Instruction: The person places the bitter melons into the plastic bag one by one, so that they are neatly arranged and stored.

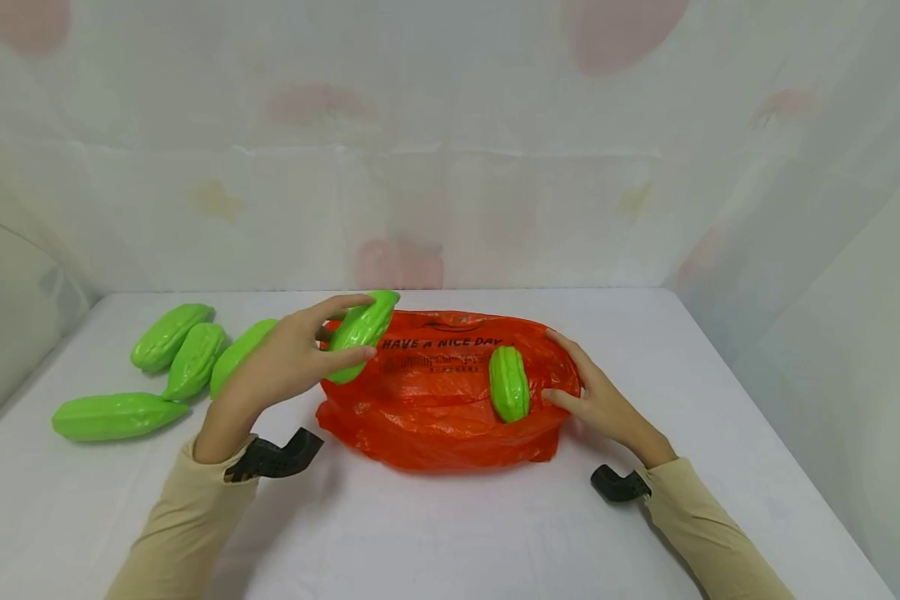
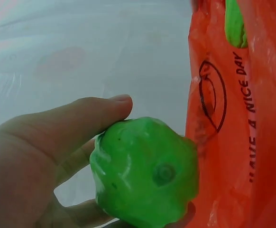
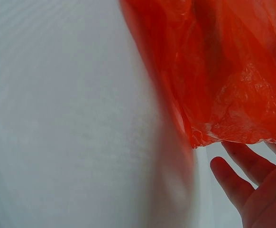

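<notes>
My left hand (image 1: 292,354) grips a shiny green ridged gourd (image 1: 362,337), resembling a bitter melon, at the left end of a red plastic bag (image 1: 435,433). In the left wrist view, the gourd's blunt lobed end (image 2: 145,171) faces the camera, with the thumb along its top. The bag lies with its mouth spread wide, "HAVE A NICE DAY" printed on its far side. Inside, toward the right, rests another green gourd (image 1: 509,383). My right hand (image 1: 588,392) touches the bag's right rim, thumb and fingers spread apart. Its fingertips partly disappear behind the red film (image 3: 237,95).
At the left of the white-covered table (image 1: 450,533) lie several more green gourds: one sideways in front (image 1: 116,417), others behind (image 1: 171,336), one partly behind my left hand. A pale patterned curtain (image 1: 495,208) stands at the table's far edge.
</notes>
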The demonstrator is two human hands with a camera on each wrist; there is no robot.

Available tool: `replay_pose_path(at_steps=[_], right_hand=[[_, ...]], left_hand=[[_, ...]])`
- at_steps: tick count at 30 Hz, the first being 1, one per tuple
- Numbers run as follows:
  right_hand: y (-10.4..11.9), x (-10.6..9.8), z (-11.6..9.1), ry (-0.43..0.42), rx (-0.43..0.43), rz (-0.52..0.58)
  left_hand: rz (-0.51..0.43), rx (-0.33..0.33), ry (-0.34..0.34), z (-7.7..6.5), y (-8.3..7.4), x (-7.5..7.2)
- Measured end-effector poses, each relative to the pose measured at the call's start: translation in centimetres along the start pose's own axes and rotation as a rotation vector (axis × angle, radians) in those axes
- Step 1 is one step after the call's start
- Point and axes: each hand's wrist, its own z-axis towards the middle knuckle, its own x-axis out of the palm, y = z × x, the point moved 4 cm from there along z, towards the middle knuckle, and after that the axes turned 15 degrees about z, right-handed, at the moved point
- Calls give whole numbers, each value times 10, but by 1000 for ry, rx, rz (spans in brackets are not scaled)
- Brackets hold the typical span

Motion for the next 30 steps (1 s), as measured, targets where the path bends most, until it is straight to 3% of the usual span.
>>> replay_pose_path(at_steps=[13,20,30], right_hand=[[1,1,-1,1,-9,0],[1,1,-1,1,-7,5],[3,1,0,0,-3,-1]], left_hand=[[-50,76,59,8,-10,27],[-78,87,93,11,-16,38],[-42,75,124,15,-23,53]])
